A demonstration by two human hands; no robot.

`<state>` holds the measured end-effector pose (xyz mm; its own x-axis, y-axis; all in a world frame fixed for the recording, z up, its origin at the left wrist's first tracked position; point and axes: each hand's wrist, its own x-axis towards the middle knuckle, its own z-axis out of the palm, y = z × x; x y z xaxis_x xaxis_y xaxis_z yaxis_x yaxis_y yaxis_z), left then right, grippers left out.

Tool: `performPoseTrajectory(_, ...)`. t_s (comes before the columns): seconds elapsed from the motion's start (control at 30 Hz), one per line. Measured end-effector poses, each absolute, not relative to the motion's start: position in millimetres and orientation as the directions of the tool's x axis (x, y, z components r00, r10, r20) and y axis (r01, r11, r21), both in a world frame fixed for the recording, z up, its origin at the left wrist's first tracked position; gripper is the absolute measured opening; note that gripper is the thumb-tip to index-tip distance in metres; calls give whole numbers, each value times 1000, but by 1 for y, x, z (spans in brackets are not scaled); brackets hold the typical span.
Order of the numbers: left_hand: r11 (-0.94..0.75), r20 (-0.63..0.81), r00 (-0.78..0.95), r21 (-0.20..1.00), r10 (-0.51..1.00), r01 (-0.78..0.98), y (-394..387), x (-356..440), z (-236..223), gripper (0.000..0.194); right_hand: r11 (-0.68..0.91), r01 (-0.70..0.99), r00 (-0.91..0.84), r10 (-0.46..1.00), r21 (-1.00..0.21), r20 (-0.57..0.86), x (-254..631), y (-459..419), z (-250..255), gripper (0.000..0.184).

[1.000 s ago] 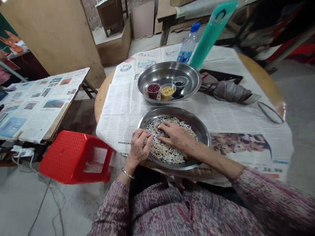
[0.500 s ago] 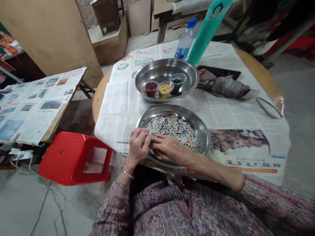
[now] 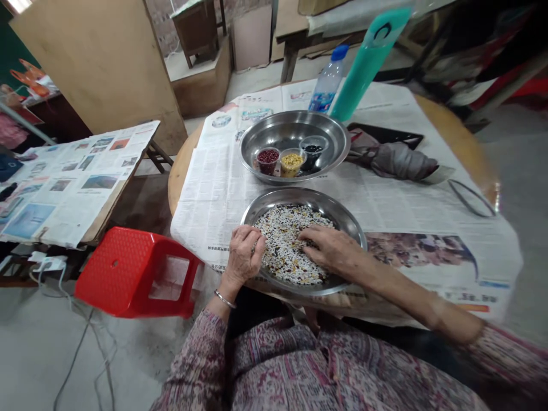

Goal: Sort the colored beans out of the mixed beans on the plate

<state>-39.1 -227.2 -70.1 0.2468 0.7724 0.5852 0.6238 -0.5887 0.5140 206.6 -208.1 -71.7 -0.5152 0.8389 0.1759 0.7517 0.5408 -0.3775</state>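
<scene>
In the head view, a steel basin [image 3: 361, 229] nearest my body holds a spread of mixed white grains, yellow kernels and dark beans [image 3: 287, 234]. My left hand [image 3: 246, 250] is curled closed at the basin's left rim, a silver bangle on its wrist. What lies inside that fist is mostly hidden. From the right, my right hand [image 3: 331, 248] reaches into the basin. Its fingertips touch the mixture, with thumb and forefinger slightly apart. Behind stands a second steel basin [image 3: 252, 134] with clear cups of red beans [image 3: 268, 160], yellow kernels [image 3: 291, 164] and black beans [image 3: 312, 149].
Newspaper [image 3: 205, 194] covers the round table. At its back are a water bottle [image 3: 327, 80] and a tall teal container [image 3: 368, 65]. A folded grey umbrella [image 3: 398, 161] lies right of the far basin. A red stool [image 3: 124, 268] stands to the left.
My right hand has moved right, away from my left hand, onto the middle-right of the mixture. My left hand stays at the rim. The view has shifted slightly.
</scene>
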Motion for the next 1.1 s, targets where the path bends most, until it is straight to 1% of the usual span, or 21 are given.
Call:
performPoseTrajectory(0.1,-596,599,255,482,759,642,-229,-39,-70,28,534,702,-508,839,-471,194,183,-198,-67,21)
performPoseTrajectory(0.17,-597,623,241,458,744,658,-230,-40,-70,27,600,623,-568,788,-502,238,163,-195,-61,22)
performPoseTrajectory(0.23,-594,643,226,438,731,674,-230,-40,-71,25,717,522,-672,679,-462,294,146,-194,-55,19)
performPoseTrajectory(0.3,-591,658,214,425,722,686,-229,-41,-72,24,807,462,-741,579,-369,340,135,-192,-53,17)
performPoseTrajectory(0.33,-591,663,213,419,718,689,-229,-41,-72,24,826,461,-749,559,-325,357,134,-190,-53,17)
performPoseTrajectory(0.4,-600,673,217,409,707,688,-228,-41,-73,25,811,513,-720,585,-280,374,141,-182,-55,16)
performPoseTrajectory(0.43,-603,675,220,405,704,687,-228,-41,-73,25,788,545,-699,615,-285,364,148,-177,-56,16)
performPoseTrajectory(0.5,-604,673,226,402,705,689,-228,-41,-73,26,732,593,-663,680,-336,312,170,-170,-58,20)
performPoseTrajectory(0.57,-593,662,229,397,714,700,-229,-41,-74,28,695,592,-656,710,-408,257,195,-172,-58,20)
performPoseTrajectory(0.63,-584,652,237,387,721,713,-229,-41,-74,30,681,573,-647,717,-456,260,215,-185,-59,20)
performPoseTrajectory(0.67,-585,648,246,379,721,717,-230,-41,-74,31,688,550,-657,706,-473,264,222,-195,-60,22)
performPoseTrajectory(0.77,-589,637,271,360,722,723,-232,-41,-73,31,699,511,-725,663,-501,186,224,-226,-63,33)
performPoseTrajectory(0.87,-576,620,268,370,737,729,-234,-39,-72,31,702,554,-734,665,-448,136,210,-238,-65,24)
performPoseTrajectory(0.9,-571,615,263,378,743,729,-235,-39,-72,31,693,583,-716,685,-424,135,204,-234,-66,25)
performPoseTrajectory(1.0,-559,610,245,399,754,727,-235,-38,-71,29,622,695,-606,777,-360,171,191,-210,-66,28)
performPoseTrajectory(1.1,-558,609,238,413,757,720,-235,-38,-71,27,533,783,-488,846,-321,216,181,-184,-64,22)
